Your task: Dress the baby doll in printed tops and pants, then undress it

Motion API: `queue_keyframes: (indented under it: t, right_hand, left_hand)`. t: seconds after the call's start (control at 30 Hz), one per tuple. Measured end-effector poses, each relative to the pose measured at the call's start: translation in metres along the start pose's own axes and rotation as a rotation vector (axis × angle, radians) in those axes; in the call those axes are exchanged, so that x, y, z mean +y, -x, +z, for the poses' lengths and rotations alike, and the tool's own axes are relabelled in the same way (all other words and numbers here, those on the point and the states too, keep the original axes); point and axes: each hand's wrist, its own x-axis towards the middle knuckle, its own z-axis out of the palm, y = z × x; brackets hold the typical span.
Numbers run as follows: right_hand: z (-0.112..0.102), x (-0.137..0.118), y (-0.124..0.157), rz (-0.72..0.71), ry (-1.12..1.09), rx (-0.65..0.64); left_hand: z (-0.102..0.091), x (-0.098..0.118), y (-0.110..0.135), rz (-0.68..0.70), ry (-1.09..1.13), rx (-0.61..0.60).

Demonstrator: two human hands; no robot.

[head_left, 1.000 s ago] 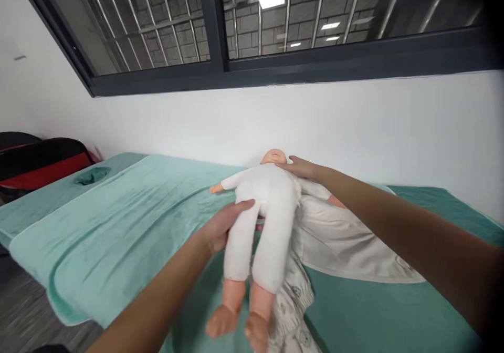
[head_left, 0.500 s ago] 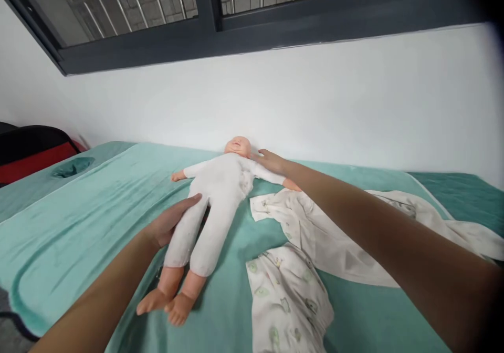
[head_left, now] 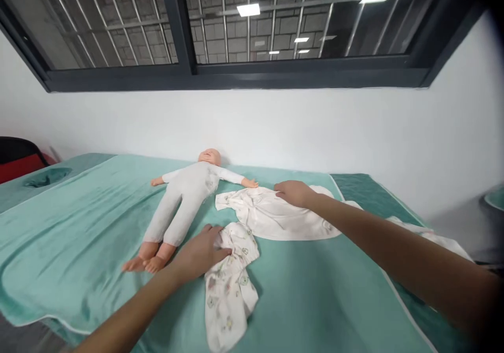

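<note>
- Doll point(head_left: 191, 185), one: 8 o'clock from centre.
- Printed garment point(head_left: 226, 300), one: 6 o'clock, grasped by left hand point(head_left: 200, 253).
- White garment point(head_left: 271, 219), one: 5 o'clock; right hand point(head_left: 294, 193) upon it, grip cannot be told.

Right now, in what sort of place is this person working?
It may be an infant-care practice room: a baby doll and a printed garment lie on a green-covered bed near a barred window.

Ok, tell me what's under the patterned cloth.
The blanket shows around the patterned cloth, which lies on it. The patch directly beneath is covered; anything else there can't be seen.
</note>
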Motion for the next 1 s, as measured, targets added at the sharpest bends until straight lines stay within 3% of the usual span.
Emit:
queue_keyframes:
  t: [0.07,0.17,0.37,0.5,0.6,0.67,0.73,0.83,0.93,1.0]
  right_hand:
    - [-0.012,-0.020,0.025,-0.080,0.010,0.029]
    - [-0.031,-0.046,0.067,-0.206,0.000,0.089]
    - [-0.066,-0.074,0.156,-0.426,-0.139,0.185]
    - [-0.082,-0.077,0.210,-0.426,-0.182,0.142]
    - [-0.084,-0.067,0.245,-0.235,-0.280,0.113]
    - [-0.081,-0.059,0.263,-0.033,-0.348,0.093]
    - [-0.074,-0.055,0.277,0.082,-0.444,0.060]
    - [-0.054,-0.064,0.285,0.037,-0.707,0.057]
    - [-0.023,-0.087,0.281,-0.017,-1.039,0.124]
    - [0.001,-0.104,0.276,0.023,-1.282,0.158]
  left_hand:
    - [0.011,0.019,-0.002,0.069,-0.009,0.006]
    - [0.023,0.054,0.004,0.294,0.012,0.040]
    - [0.046,0.120,0.022,0.537,-0.320,0.328]
    - [0.048,0.149,0.029,0.728,-0.556,0.445]
    - [0.046,0.162,0.034,0.830,-0.505,0.486]
    - [0.046,0.167,0.039,0.842,-0.465,0.536]
    - [0.051,0.171,0.047,0.824,-0.449,0.654]
    - [0.068,0.178,0.069,0.697,-0.304,0.787]
    - [0.090,0.178,0.098,0.473,0.067,0.669]
    - [0.102,0.169,0.113,0.398,0.288,0.544]
